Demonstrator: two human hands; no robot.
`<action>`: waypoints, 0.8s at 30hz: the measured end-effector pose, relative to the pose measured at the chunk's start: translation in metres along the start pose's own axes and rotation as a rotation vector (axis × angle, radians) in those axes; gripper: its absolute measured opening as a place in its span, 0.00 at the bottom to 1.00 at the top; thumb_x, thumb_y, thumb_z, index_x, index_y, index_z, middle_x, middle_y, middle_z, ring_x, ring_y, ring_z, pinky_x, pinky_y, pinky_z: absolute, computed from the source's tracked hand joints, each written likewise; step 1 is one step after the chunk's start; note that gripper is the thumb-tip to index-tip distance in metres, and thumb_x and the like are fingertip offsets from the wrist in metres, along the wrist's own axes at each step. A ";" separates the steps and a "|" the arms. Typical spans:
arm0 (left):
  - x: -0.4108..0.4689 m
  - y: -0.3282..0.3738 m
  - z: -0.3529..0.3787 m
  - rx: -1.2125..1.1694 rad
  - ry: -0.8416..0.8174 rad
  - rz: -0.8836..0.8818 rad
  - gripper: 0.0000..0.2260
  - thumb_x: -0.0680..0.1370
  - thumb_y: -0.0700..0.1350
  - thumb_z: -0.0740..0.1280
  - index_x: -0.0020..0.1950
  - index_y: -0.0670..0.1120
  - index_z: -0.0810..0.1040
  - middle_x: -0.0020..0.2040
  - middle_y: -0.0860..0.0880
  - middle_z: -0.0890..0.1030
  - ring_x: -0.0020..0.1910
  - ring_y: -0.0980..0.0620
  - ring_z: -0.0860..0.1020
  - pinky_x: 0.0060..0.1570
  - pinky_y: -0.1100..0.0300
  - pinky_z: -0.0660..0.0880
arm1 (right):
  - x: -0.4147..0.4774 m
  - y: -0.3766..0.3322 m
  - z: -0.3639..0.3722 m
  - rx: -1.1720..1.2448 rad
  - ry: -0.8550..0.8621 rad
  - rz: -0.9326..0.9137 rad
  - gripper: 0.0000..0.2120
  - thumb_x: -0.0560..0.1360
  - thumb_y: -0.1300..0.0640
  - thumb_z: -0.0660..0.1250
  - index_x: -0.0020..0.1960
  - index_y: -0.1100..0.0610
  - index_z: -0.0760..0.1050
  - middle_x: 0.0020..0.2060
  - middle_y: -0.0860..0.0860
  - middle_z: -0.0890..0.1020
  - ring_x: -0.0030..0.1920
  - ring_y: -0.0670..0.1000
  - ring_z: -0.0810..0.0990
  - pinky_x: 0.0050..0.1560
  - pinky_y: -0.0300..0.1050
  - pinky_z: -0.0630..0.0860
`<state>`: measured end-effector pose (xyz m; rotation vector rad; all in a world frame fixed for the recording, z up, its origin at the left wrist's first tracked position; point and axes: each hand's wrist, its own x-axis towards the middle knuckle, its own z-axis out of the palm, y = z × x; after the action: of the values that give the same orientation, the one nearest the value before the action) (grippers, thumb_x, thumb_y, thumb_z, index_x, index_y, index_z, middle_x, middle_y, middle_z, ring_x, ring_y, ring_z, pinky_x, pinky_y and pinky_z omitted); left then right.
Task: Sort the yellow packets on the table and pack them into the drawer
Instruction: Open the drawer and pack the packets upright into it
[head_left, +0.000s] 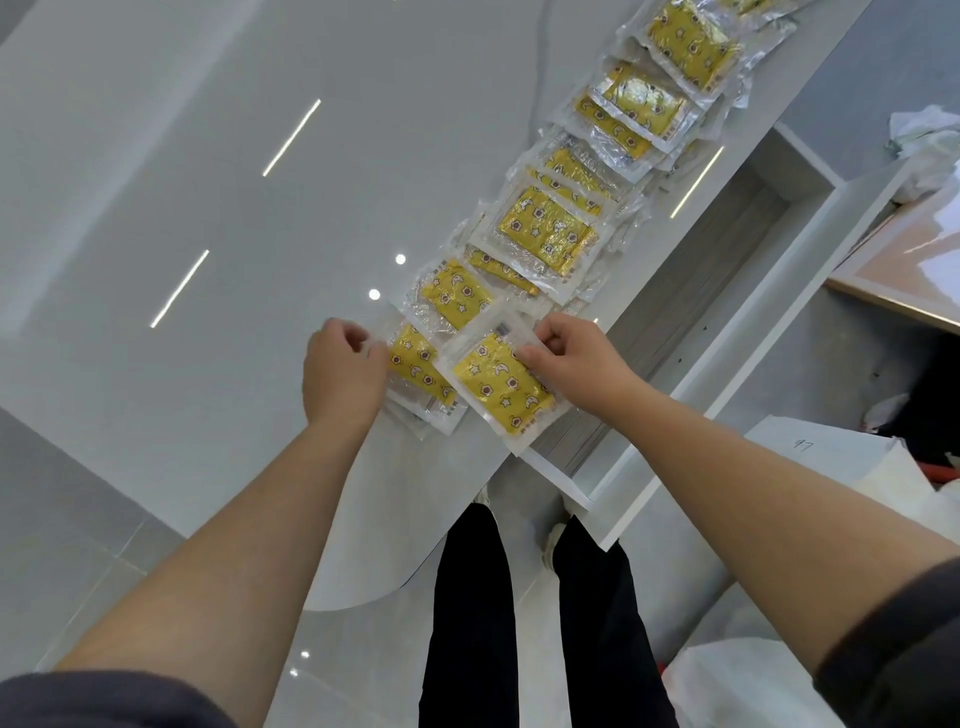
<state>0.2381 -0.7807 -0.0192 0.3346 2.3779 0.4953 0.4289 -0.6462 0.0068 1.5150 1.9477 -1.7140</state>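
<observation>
Seen from above: dark trousers (524, 618) and pale shoes on a tiled floor, two bare forearms reaching out over the rounded end of a glossy white worktop (171, 171).

Right hand (571, 356) pinching, thumb against fingers, the far corner of a yellow packet (501, 384) in a clear sleeve, printed with stars, moons and flowers. Barcode end pointing away, near end jutting past the worktop edge above the open drawer (722, 270). Whether lifted clear or resting on the stack beneath, not possible to tell.

Left hand (343, 371) curled shut on the clear margin of a second packet (415, 364), which lies flat atop a small stack at the worktop's near end, partly under the first.

Just beyond, another packet (452, 293), then a long overlapping row of packets (613, 150) strung along the worktop edge toward the far right, some face up, some askew, crinkled sleeves catching the light.

To the right of the row and below it, the drawer pulled out, grey wood-grain floor bare where visible, white walls around it. Farther right, crumpled white wrapping (922, 150) and a pale side surface.

Step in hand, by the look of it: sorting, with the nearest packets being squared into one pile; packing apparently not yet begun. Next move likely calling for aligned edges, a firm two-handed hold on slippery sleeves, then a short carry rightward and down into the drawer without fanning the stack.
</observation>
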 end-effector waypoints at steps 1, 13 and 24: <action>0.002 -0.012 0.002 0.048 0.003 -0.034 0.14 0.74 0.52 0.67 0.56 0.48 0.73 0.56 0.49 0.74 0.51 0.49 0.75 0.50 0.53 0.74 | -0.001 0.003 0.000 0.013 0.003 0.019 0.09 0.76 0.57 0.69 0.39 0.55 0.72 0.31 0.47 0.73 0.32 0.45 0.71 0.36 0.41 0.71; 0.006 -0.023 0.015 -0.152 -0.078 -0.177 0.09 0.73 0.47 0.72 0.41 0.46 0.73 0.38 0.51 0.74 0.42 0.48 0.75 0.39 0.57 0.72 | 0.004 0.013 0.012 0.101 -0.035 0.073 0.08 0.76 0.57 0.69 0.47 0.62 0.75 0.39 0.58 0.80 0.38 0.49 0.77 0.42 0.49 0.78; -0.044 -0.050 -0.030 -0.315 -0.324 -0.190 0.10 0.75 0.37 0.70 0.40 0.43 0.70 0.40 0.38 0.78 0.43 0.40 0.80 0.46 0.49 0.80 | -0.022 0.034 -0.006 0.114 -0.220 0.199 0.09 0.76 0.55 0.69 0.41 0.55 0.72 0.33 0.49 0.73 0.34 0.46 0.70 0.35 0.36 0.70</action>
<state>0.2455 -0.8486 0.0048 0.0399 1.9567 0.6604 0.4675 -0.6598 0.0005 1.4309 1.5625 -1.8420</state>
